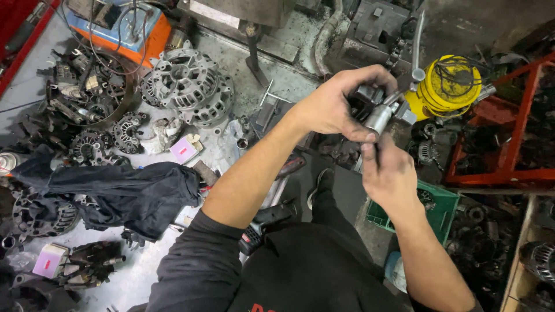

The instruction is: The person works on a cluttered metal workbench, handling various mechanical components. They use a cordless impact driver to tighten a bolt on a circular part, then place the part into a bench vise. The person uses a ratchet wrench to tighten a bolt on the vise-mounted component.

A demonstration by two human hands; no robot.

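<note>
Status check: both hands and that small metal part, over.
Left hand and right hand both grip small grey metal motor part. Held above cluttered floor. Nothing blocking.

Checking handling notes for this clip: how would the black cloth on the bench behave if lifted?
The black cloth lies crumpled in folds, so it is probably floppy and would sag. It looks light. Its edge drapes over metal parts, so it might snag.

A grimy auto-electrical repair workshop: alternator housings [191, 84], greasy loose parts [87, 98] and a black rag [124, 193] litter the workbench [231, 49].

Bench left is crowded with alternator housings [188, 84] and black cloth [124, 193]; perhaps open floor [341, 190] below hands [364, 136]
</note>
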